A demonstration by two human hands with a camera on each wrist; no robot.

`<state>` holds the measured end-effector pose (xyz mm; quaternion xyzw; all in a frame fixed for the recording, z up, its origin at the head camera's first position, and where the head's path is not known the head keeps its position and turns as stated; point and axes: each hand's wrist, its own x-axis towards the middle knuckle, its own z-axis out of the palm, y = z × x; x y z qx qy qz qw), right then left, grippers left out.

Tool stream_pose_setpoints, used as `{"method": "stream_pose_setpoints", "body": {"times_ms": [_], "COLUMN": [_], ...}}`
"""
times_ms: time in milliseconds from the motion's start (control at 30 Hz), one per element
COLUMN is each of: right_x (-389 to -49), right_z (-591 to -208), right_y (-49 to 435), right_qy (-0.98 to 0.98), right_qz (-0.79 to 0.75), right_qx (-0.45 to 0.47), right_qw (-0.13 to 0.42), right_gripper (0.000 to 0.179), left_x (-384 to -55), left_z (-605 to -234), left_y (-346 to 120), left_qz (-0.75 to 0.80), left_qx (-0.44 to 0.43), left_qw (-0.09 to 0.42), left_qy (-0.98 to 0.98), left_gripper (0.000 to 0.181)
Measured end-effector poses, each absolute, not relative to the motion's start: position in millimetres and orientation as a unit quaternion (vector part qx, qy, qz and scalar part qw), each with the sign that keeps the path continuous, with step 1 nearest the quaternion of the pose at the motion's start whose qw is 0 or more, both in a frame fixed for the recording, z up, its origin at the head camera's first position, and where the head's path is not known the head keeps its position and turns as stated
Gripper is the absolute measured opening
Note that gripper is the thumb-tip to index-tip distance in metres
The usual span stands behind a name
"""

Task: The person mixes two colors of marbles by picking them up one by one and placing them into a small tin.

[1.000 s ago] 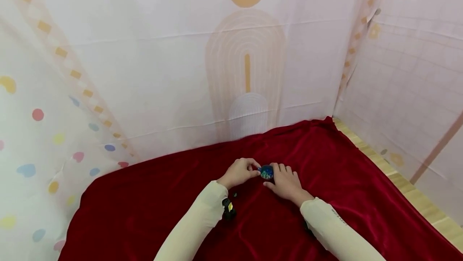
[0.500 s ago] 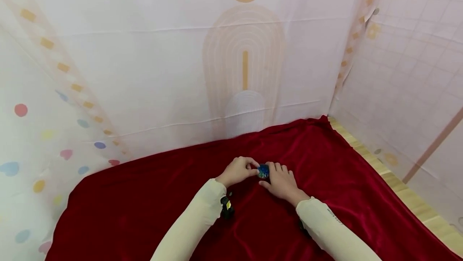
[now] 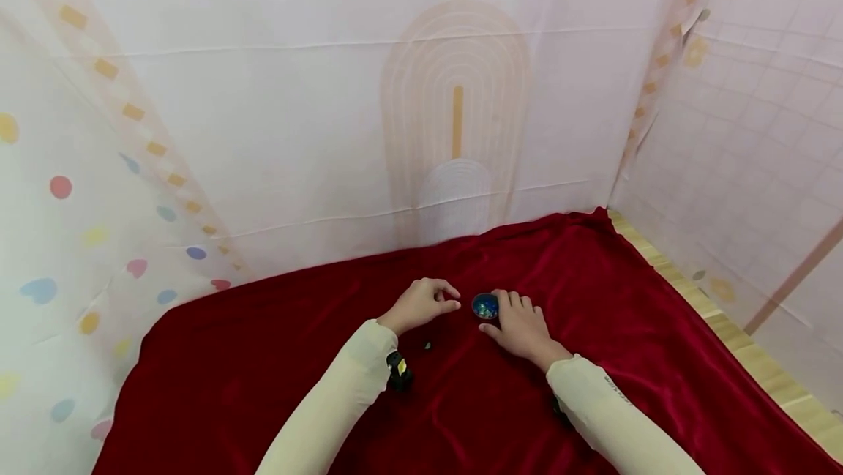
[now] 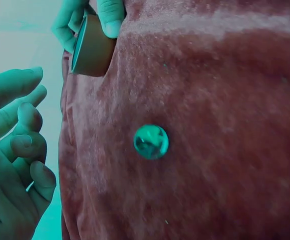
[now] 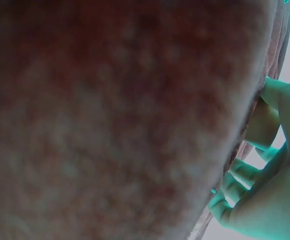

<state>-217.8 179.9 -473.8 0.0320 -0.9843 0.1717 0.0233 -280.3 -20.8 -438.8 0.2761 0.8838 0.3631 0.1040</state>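
A small round bowl (image 3: 485, 305) stands on the red cloth, with shiny blue-green contents too small to make out. My right hand (image 3: 525, 330) holds its right side, thumb on one side and fingers on the other, as the left wrist view shows. To the left of the bowl, apart from it, is my left hand (image 3: 421, 305), holding nothing. Its thumb and forefinger are separated and the other fingers are loosely bent. A single clear green glass marble (image 4: 151, 142) lies on the cloth near my left wrist. The right wrist view is mostly blurred cloth, with the bowl (image 5: 263, 123) partly hidden behind the hand.
The red velvet cloth (image 3: 276, 358) covers the surface and has soft folds. A patterned white curtain (image 3: 316, 138) hangs close behind it. Along the right edge runs a pale wood strip (image 3: 711, 307). A black wrist camera (image 3: 399, 371) sits under the left sleeve.
My left hand has let go at the bowl's rim and drawn back to the left. My right hand stays on the bowl. The head view has shifted slightly.
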Motion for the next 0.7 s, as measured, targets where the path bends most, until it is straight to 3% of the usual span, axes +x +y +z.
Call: {"method": "stream_pose_setpoints", "body": {"times_ms": [700], "right_x": [-214.9], "right_z": [-470.1], "right_y": [181.7], "right_qy": [-0.981], "right_qz": [0.188], "right_qx": [0.043], "right_qw": [0.024], "right_gripper": [0.065], "left_x": [-257.8], "left_z": [-453.6], "left_y": [-73.9], "left_qz": [0.364], "left_qx": [0.247], "left_qw": [0.13], "left_qy": [0.888], "left_gripper": [0.017]}}
